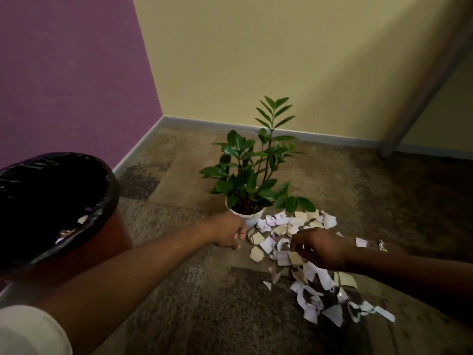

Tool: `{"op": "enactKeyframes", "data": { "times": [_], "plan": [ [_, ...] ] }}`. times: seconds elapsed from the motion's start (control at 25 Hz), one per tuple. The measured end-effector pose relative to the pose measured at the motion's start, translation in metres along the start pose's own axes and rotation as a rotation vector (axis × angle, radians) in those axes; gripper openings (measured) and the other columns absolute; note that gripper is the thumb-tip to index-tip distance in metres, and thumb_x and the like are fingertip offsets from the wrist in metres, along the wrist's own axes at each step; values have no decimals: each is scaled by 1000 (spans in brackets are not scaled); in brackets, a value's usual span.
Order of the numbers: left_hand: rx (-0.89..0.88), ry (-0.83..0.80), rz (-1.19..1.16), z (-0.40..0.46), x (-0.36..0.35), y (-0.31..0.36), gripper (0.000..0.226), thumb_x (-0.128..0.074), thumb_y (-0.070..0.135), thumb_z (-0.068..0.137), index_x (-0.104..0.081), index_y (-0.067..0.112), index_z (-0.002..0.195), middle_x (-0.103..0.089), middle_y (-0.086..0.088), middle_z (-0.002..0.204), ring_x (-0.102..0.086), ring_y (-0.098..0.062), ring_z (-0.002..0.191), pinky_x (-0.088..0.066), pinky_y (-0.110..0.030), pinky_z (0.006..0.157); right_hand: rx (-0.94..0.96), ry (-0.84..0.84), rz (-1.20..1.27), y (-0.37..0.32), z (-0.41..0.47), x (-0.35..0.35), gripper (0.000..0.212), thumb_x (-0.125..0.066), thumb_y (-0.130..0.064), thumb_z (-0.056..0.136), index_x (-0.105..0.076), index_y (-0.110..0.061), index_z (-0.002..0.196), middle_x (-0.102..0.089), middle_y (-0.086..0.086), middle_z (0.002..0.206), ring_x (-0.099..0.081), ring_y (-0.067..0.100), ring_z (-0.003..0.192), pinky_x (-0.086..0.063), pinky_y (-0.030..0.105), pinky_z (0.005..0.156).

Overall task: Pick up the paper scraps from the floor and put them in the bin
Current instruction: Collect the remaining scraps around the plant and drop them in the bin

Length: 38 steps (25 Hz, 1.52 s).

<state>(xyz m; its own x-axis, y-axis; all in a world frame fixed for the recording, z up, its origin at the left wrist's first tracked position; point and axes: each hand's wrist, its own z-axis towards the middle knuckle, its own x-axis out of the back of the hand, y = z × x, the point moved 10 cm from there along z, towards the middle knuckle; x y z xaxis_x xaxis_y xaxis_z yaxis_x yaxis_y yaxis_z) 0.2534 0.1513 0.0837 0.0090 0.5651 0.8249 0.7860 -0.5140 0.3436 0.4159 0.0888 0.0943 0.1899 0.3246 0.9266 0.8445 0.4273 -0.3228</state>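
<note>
A pile of white, pink and tan paper scraps [304, 272] lies on the carpet in front of a potted plant. My right hand [318, 248] is over the middle of the pile, its fingers curled and pinching scraps there. My left hand [229, 234] is curled into a fist at the pile's left edge, just beside the pot; nothing shows plainly inside it. The bin [110, 193] stands at the left, an orange-brown tub with a black liner. A few scraps lie inside it.
The potted plant [252, 175] in a white pot stands just behind the scraps. A single scrap [361, 242] and a shiny wrapper [382, 245] lie to the right of the pile. Purple and yellow walls meet in the corner behind, and a grey post leans at the right.
</note>
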Motion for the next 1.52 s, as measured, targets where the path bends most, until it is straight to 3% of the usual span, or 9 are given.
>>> {"op": "enactKeyframes", "data": {
  "times": [0.12,0.32,0.4,0.52,0.72,0.84,1.12,1.32,1.52],
  "plan": [
    [-3,-52,102,24,-48,11,42,-75,27,81,-58,18,118,-59,-3,118,-56,-23,109,-49,-35,90,-173,-107,12,51,-22,-34,22,-60,-20,85,-59,-30,104,-59,-12,107,-51,0,88,-44,22,76],
    [127,-49,102,53,-115,22,94,-81,39,70,-28,17,145,-23,-15,152,-48,-36,125,-47,-39,97,-452,-337,-35,119,-73,-91,70,-74,-27,79,-39,-24,139,-41,-2,141,-52,17,118,-49,28,93],
    [195,-64,130,56,-141,21,106,-85,40,65,-21,18,147,-12,-16,154,-47,-38,125,-48,-42,94,-465,-359,-68,129,-90,-107,83,-74,-32,77,-28,-26,147,-35,-1,147,-49,19,124,-47,28,93],
    [213,-21,158,57,-168,22,112,-88,38,60,-19,18,147,-20,-13,147,-54,-36,116,-51,-43,86,-541,-306,-101,148,-117,-111,96,-77,-30,72,-21,-28,150,-35,2,145,-48,24,125,-49,33,93],
    [156,101,53,70,-175,26,109,-90,40,56,-25,15,141,-30,-8,132,-58,-29,107,-53,-39,82,-708,-310,49,178,-163,-131,81,-76,-39,75,-31,-27,141,-42,7,135,-58,25,115,-54,31,87],
    [117,149,-9,80,-177,40,97,-90,42,56,-33,16,130,-34,-6,128,-56,-27,104,-51,-37,77,-850,-312,106,187,-177,-147,88,-84,-28,68,-32,-22,139,-37,10,135,-59,28,111,-55,30,83],
    [-1,131,-176,88,-201,72,114,-89,47,53,-21,29,143,-28,-2,142,-48,-30,124,-48,-38,93,-822,-160,255,165,-137,-155,119,-91,-29,48,-22,-27,144,-33,8,134,-53,28,115,-50,34,85],
    [-20,125,-205,82,-206,92,124,-88,52,51,-12,34,146,-24,3,141,-46,-27,123,-47,-37,92,-724,-132,293,136,-99,-165,106,-86,-23,61,-23,-33,145,-29,3,141,-51,24,118,-51,29,86],
    [36,227,-541,83,-196,89,67,-81,21,70,-50,20,129,-45,-4,129,-53,-23,110,-42,-22,82,-599,38,307,110,-71,-149,48,-66,-19,82,-53,-27,127,-46,5,118,-53,19,100,-42,23,78]
  ]
}}
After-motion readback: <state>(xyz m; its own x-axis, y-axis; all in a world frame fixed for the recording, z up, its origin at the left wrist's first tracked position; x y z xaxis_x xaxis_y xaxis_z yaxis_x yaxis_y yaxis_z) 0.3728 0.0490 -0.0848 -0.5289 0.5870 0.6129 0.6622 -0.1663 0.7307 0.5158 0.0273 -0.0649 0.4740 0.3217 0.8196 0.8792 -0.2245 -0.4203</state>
